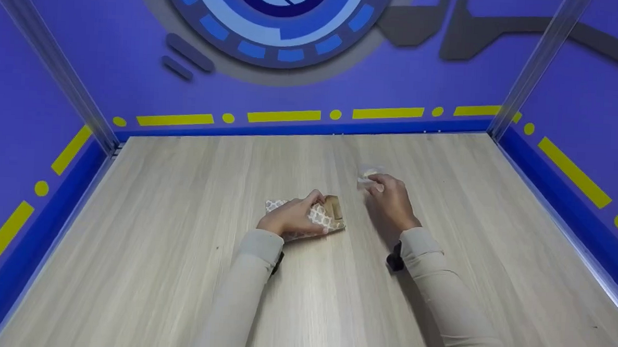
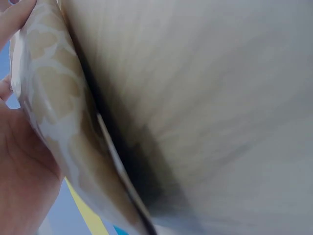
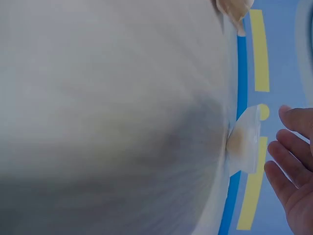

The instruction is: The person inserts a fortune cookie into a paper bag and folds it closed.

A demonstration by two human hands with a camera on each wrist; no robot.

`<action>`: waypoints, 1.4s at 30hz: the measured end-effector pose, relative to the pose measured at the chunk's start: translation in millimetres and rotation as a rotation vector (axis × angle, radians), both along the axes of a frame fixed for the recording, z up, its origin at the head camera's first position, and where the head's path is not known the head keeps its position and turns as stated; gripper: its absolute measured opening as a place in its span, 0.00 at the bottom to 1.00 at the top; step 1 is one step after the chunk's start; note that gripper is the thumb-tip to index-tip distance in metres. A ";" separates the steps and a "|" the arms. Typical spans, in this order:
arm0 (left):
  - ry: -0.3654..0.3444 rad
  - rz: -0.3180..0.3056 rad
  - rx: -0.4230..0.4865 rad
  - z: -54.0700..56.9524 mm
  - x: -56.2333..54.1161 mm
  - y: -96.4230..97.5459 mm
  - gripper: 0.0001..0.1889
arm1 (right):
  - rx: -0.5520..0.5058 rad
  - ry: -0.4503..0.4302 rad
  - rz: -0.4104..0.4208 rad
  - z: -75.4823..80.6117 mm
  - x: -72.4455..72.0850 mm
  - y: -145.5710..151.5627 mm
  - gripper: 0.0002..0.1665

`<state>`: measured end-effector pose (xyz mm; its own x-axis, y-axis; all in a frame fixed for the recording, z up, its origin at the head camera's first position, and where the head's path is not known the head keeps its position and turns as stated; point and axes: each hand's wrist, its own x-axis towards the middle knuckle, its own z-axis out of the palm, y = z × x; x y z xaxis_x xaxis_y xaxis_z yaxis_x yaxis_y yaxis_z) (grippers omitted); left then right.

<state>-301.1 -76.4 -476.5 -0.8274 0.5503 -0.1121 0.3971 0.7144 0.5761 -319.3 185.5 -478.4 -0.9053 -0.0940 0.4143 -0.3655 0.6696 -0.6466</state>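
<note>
My left hand (image 1: 292,216) grips a tan-and-white patterned pouch (image 1: 319,216) on the table, its thumb and fingers on either side. The pouch's right end gapes, showing a brown inside. In the left wrist view, the pouch (image 2: 54,90) lies against the palm of the left hand (image 2: 24,169). Farther back and to the right, my right hand (image 1: 394,202) is over a small clear plastic bag (image 1: 363,182). The right wrist view shows the bag (image 3: 244,144) standing up from the table with something pale brown in it; the right hand's fingers (image 3: 288,152) are loosely bent and apart from it.
A light wood-grain table (image 1: 170,251) lies under both hands. Blue-purple panels (image 1: 270,96) with yellow dashes rise at its back and sides. Metal posts (image 1: 538,63) stand at the back corners. Tiny white bits lie along the back edge.
</note>
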 end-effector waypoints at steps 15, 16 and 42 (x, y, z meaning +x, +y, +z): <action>0.002 -0.005 0.011 3.4 -0.7 -0.3 0.35 | 0.066 -0.044 -0.054 -2.9 -12.9 1.8 0.18; 0.001 -0.006 0.011 3.3 -0.9 -0.5 0.36 | 0.070 -0.042 -0.057 -3.4 -13.5 2.2 0.18; -0.006 0.009 -0.008 1.9 0.0 -0.4 0.36 | 0.163 -0.150 -0.097 -9.3 -17.4 10.2 0.10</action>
